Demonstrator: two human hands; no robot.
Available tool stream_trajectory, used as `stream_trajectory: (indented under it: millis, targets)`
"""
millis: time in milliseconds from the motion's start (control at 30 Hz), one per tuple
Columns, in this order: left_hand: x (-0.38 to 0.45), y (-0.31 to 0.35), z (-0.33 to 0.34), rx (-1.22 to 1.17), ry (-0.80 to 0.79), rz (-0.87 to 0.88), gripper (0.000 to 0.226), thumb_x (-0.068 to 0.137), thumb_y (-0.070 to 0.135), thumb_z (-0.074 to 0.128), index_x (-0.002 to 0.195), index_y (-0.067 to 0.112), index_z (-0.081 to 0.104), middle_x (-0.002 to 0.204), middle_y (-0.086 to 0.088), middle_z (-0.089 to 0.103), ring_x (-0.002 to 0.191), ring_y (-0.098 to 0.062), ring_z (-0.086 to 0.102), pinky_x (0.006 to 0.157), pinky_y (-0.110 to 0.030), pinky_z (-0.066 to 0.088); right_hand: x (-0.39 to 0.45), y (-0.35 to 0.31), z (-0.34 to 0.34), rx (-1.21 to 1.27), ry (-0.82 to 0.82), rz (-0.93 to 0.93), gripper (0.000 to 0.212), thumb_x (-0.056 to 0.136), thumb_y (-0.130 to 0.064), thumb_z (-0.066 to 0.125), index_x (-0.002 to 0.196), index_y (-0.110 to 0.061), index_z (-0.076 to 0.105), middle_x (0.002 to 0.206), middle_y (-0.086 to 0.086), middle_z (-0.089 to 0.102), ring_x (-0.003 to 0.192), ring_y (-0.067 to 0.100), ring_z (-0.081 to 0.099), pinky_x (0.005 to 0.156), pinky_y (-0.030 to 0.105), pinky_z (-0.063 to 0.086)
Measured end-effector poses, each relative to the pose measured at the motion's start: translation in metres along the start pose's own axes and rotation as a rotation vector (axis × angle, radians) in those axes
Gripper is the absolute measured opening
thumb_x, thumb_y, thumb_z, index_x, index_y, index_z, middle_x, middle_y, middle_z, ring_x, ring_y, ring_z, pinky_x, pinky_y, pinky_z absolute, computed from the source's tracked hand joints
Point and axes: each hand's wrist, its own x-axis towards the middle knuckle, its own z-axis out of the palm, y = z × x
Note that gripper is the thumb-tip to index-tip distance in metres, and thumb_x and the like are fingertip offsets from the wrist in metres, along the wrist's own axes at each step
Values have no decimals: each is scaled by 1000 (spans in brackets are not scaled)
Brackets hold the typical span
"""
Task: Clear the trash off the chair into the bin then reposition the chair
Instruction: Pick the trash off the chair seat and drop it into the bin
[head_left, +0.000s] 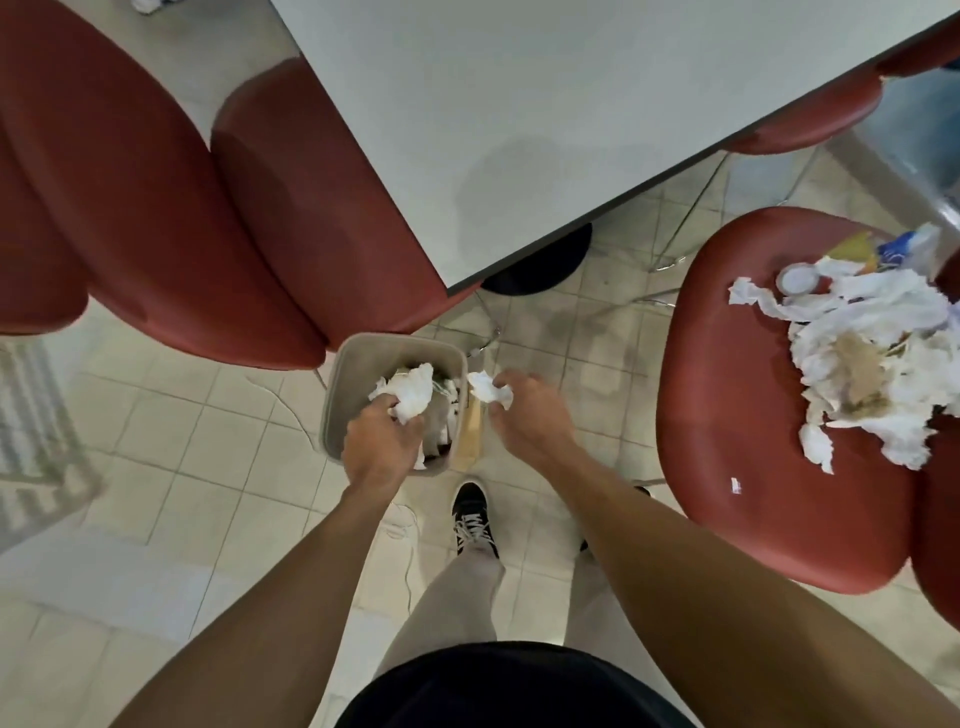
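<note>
A small grey bin (343, 374) stands on the tiled floor in front of me, with white paper inside. My left hand (382, 441) is over the bin and grips a crumpled white tissue (413, 395). My right hand (530, 415) hovers just right of the bin's rim and pinches a smaller white tissue wad (488, 389). To the right stands a red chair (753, 415) whose seat carries a heap of trash (872, 364): crumpled tissues, a brownish wad, a small round lid and coloured wrappers.
A grey table (519, 119) on a black round base (540, 260) fills the top middle. Two red chairs (171, 208) stand at the left, close to the bin. My black shoe (472, 514) is just behind the bin. A striped rug (31, 431) lies far left.
</note>
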Motion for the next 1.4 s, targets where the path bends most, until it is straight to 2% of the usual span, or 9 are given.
stream_trajectory:
  millis: [167,300,400,633,867,1000,1100,1167,1400]
  targets:
    - [13,-24,-11,-45,48,-50,38,80,35,69,113,19,65,99,-10,71,95,-33,63,74,-34,48,7,-34,22,-39,-18,-49,37,90,-28,55,127,-26,55,130,6,56,113,25,56,91,32,43]
    - [18,-25,-15,-210,33,-27,49,81,35,71,125,16,59,108,-7,70,102,-24,64,85,-22,42,11,-55,30,-42,-51,-125,49,91,-30,57,139,-26,45,134,6,52,117,26,54,93,32,43]
    - [20,-28,-13,-251,-7,-12,55,80,34,72,129,18,56,116,-6,67,107,-23,62,96,-29,46,12,-57,33,-59,-94,-156,50,90,-25,58,138,-25,45,137,11,44,114,28,55,93,32,42]
    - [17,-19,-5,-182,-91,0,50,79,38,71,126,29,57,120,-4,64,108,-23,60,93,-32,48,7,-30,25,-40,-121,-74,51,88,-14,59,137,-22,47,134,12,42,116,31,53,95,38,47]
    - [8,21,10,-96,-121,78,50,79,36,68,127,30,56,125,-3,60,112,-26,58,95,-43,48,13,3,-4,-7,-79,-17,56,87,-13,61,139,-25,44,137,11,41,118,29,52,97,36,44]
    - [-3,54,22,-57,-130,173,38,83,27,68,120,24,61,114,-1,64,106,-24,59,89,-31,46,13,31,-29,27,-54,18,56,90,-15,60,141,-23,40,141,13,38,117,29,54,99,37,47]
    - [-7,73,36,-30,-158,208,38,82,27,69,119,25,61,115,-1,65,108,-23,59,90,-34,48,13,57,-47,37,-61,55,58,90,-14,60,143,-23,39,144,13,35,122,30,50,101,39,46]
    - [-12,94,54,-2,-202,244,38,81,30,70,118,27,61,119,-2,64,110,-23,59,93,-39,49,11,87,-66,53,-38,93,56,90,-14,58,141,-23,40,141,12,38,120,30,51,99,39,48]
    - [-41,169,117,173,-294,362,39,86,35,65,124,30,57,127,-1,59,112,-24,57,93,-36,46,1,187,-130,46,44,227,51,86,-19,57,136,-24,46,127,10,47,116,31,49,96,41,47]
